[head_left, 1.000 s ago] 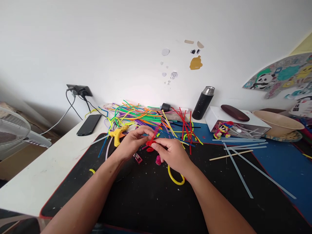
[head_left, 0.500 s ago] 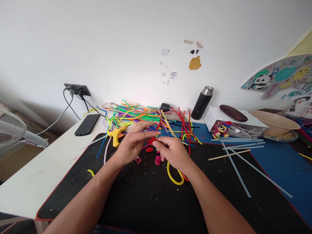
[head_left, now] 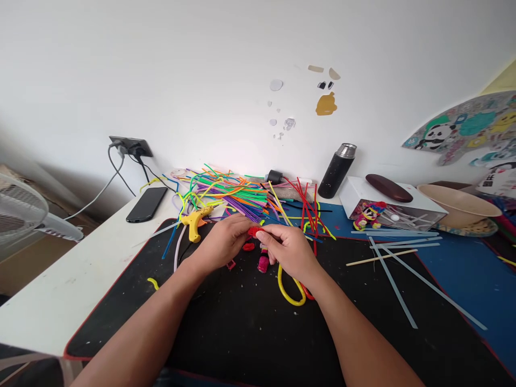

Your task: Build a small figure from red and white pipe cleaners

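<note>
A small red fuzzy piece, seemingly bent pipe cleaner (head_left: 255, 231), is pinched between both hands above the black mat. My left hand (head_left: 226, 242) closes thumb and fingers on its left end. On the other end, the thumb and curled fingers of my right hand (head_left: 287, 246) press together. Just below lie a second red piece (head_left: 249, 247) and a magenta fuzzy piece (head_left: 263, 263), the latter partly hidden by my right hand. Near my left wrist is a small red clip-like item (head_left: 230, 265). A yellow loop (head_left: 292, 301) lies beside my right wrist.
A yellow glue gun (head_left: 194, 223) rests left of my hands. Behind them spreads a heap of coloured pipe cleaners (head_left: 237, 193). A black flask (head_left: 337, 172) stands by the wall. Glue sticks (head_left: 395, 282) and a small fuzzy doll (head_left: 368, 216) lie to the right; a phone (head_left: 147, 204) is at left.
My left hand's outstretched fingers have come down and closed on the red piece. My right hand keeps its pinch in nearly the same place. The view has shifted slightly.
</note>
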`<state>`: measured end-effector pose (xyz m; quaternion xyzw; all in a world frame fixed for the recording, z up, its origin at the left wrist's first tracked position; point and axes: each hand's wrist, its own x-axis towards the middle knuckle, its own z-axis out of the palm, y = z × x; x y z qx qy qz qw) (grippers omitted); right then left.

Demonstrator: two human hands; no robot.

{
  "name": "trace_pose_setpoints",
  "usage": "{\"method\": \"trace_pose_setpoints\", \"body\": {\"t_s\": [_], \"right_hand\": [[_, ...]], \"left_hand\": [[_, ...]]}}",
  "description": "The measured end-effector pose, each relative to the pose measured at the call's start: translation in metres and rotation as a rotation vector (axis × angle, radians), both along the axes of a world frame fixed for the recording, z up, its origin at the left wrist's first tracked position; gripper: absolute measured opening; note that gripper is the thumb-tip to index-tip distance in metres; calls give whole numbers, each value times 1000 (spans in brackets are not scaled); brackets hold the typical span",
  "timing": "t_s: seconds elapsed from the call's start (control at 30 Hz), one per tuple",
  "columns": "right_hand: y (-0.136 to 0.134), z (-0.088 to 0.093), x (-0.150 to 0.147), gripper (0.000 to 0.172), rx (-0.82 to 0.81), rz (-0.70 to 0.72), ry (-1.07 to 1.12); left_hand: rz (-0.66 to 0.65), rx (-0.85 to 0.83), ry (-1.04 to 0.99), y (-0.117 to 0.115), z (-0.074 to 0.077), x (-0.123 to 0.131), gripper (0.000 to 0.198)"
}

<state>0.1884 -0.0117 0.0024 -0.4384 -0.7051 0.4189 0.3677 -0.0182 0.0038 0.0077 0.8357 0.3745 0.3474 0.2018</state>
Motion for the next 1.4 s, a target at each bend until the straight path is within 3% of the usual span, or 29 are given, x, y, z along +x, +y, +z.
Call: {"method": "trace_pose_setpoints", "body": {"t_s": [0.2, 0.33, 0.43, 0.57, 0.87, 1.17, 1.4], "right_hand": [[1, 4, 0, 35, -11, -38, -6], [2, 7, 2, 35, -22, -70, 19], [4, 6, 2, 35, -15, -85, 34], [7, 4, 3, 36, -19, -138, 64], [12, 1, 6, 38, -15, -184, 57], [7, 2, 1, 34, -16, -146, -41], [9, 0, 1, 36, -3, -134, -51]], "left_hand": [[-21, -277, -29, -8, 4, 5, 25], [-83, -562, -257, -11, 2, 14, 20], [-47, -694, -431, -12, -1, 21, 26], [18, -804, -494, -12, -2, 23, 37], [-8, -662, -508, -19, 9, 21, 24], [-67, -476, -227, -27, 7, 25, 7], [-90, -370, -237, -29, 15, 22, 13]]}}
